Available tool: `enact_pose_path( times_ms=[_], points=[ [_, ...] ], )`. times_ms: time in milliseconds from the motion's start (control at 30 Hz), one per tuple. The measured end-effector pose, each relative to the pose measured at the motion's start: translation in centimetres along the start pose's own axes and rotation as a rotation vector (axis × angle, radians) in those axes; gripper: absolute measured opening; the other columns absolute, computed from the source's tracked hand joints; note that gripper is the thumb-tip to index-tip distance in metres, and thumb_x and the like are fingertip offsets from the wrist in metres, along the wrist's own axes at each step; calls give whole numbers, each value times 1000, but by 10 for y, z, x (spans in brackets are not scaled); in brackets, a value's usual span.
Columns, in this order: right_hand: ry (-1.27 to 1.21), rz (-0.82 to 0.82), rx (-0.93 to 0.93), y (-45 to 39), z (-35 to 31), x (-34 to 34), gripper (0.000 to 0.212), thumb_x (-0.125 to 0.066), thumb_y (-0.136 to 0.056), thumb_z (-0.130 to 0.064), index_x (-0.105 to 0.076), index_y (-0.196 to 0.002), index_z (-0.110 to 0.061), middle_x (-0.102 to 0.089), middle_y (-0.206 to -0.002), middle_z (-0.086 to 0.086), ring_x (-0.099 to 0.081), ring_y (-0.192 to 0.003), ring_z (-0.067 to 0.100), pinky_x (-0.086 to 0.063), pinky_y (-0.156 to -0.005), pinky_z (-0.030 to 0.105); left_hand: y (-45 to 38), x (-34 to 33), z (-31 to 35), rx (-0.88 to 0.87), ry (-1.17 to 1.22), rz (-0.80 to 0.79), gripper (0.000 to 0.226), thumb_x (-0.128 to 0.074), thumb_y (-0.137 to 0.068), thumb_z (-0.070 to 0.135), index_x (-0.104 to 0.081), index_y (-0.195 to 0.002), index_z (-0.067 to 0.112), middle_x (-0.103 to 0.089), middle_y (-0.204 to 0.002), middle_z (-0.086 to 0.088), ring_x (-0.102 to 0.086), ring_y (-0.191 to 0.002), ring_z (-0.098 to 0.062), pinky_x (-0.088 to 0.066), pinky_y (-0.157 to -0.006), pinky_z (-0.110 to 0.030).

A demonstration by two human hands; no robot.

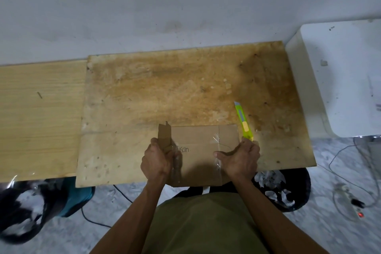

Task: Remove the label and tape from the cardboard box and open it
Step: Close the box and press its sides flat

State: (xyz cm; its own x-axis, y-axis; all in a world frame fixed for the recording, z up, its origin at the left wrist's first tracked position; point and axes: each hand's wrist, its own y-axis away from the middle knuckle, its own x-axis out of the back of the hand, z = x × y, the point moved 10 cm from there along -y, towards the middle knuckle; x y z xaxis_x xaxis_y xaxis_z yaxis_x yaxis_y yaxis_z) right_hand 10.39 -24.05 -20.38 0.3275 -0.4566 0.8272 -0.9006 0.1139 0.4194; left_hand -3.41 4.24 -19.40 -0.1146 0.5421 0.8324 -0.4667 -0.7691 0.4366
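A flattened brown cardboard box [198, 148] lies at the near edge of a stained plywood board [185, 93], with handwriting on its face. Its left flap [164, 136] stands up. My left hand [156, 161] grips that flap and the box's left edge, where clear tape [177, 163] runs down. My right hand [240, 158] holds the box's right edge, thumb pressing on the top beside another strip of clear tape [216, 140]. No label is visible on the box.
A yellow-green utility knife [243, 121] with its blade out lies on the board, just beyond my right hand. A white appliance [340, 80] stands at the right. Black bins with paper scraps [280, 187] sit below the board, and cables lie on the floor.
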Motion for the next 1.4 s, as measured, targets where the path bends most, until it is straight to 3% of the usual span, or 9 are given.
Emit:
enact_pose_path(
  times_ms=[133, 267, 367, 533, 700, 900, 1000, 1133, 1400],
  points=[
    [-35, -48, -32, 3, 5, -2, 105, -88, -56, -50, -36, -138, -13, -45, -138, 14, -41, -130, 36, -46, -94, 51, 1, 2, 0, 13, -13, -3, 47, -77, -73, 39, -50, -104, 16, -66, -95, -11, -63, -83, -36, -52, -68, -41],
    [-155, -78, 73, 14, -13, -5, 78, -81, -74, -24, -39, -139, -14, -51, -132, 9, -53, -120, 33, -50, -88, 44, 3, 3, 8, -15, -33, 4, 44, -76, -77, 34, -51, -107, 13, -66, -97, -14, -63, -85, -38, -51, -69, -42],
    [-69, -96, 247, 30, -35, -6, 74, -66, -87, -11, -27, -150, -17, -40, -148, 6, -41, -133, 29, -44, -97, 42, 7, 4, 19, -77, -75, 17, 35, -71, -83, 29, -53, -109, 12, -66, -98, -12, -63, -87, -38, -46, -67, -39],
    [47, -252, 426, 53, -56, -27, 72, -45, -98, -30, -3, -155, -13, -16, -161, 10, -21, -145, 31, -32, -111, 44, 19, -3, 44, -254, -85, -1, 32, -62, -89, 39, -60, -103, 10, -63, -94, -10, -63, -80, -34, -51, -67, -37],
    [-16, -340, 410, 50, -53, -37, 55, -29, -103, -35, -18, -155, -20, -15, -161, 3, -17, -146, 25, -20, -120, 45, 17, -6, 48, -307, 137, -127, 44, -35, -102, 43, -58, -79, 13, -63, -77, -10, -62, -71, -31, -40, -61, -30],
    [-91, -269, 377, 32, -48, -34, 42, -45, -94, -37, -56, -134, -29, -49, -135, 3, -47, -121, 25, -48, -97, 42, 0, -22, 14, -27, 459, -360, 7, -73, -84, 33, -79, -80, 31, -74, -83, 9, -72, -85, -20, -60, -79, -46],
    [-154, -216, 294, 25, -42, -30, 42, -64, -88, -36, -59, -128, -28, -53, -130, 2, -48, -122, 22, -50, -93, 41, -1, -20, 11, 47, 440, -286, 32, -87, -69, 33, -78, -95, 17, -76, -89, -1, -72, -85, -18, -60, -81, -42],
    [-175, -199, 95, 18, -29, -31, 66, -74, -78, -44, -47, -132, -16, -54, -124, 7, -51, -116, 27, -51, -87, 43, -1, -14, 25, 19, 242, -170, 54, -89, -62, 41, -65, -98, 9, -69, -94, -5, -64, -88, -24, -47, -68, -31],
    [-187, -150, -111, 14, -26, -34, 61, -84, -68, -39, -53, -116, -18, -55, -117, 6, -58, -106, 29, -53, -82, 43, -9, -27, 21, 148, 82, -159, 82, -90, -54, 51, -54, -113, 6, -63, -113, -14, -62, -102, -34, -49, -72, -37]
  ],
)
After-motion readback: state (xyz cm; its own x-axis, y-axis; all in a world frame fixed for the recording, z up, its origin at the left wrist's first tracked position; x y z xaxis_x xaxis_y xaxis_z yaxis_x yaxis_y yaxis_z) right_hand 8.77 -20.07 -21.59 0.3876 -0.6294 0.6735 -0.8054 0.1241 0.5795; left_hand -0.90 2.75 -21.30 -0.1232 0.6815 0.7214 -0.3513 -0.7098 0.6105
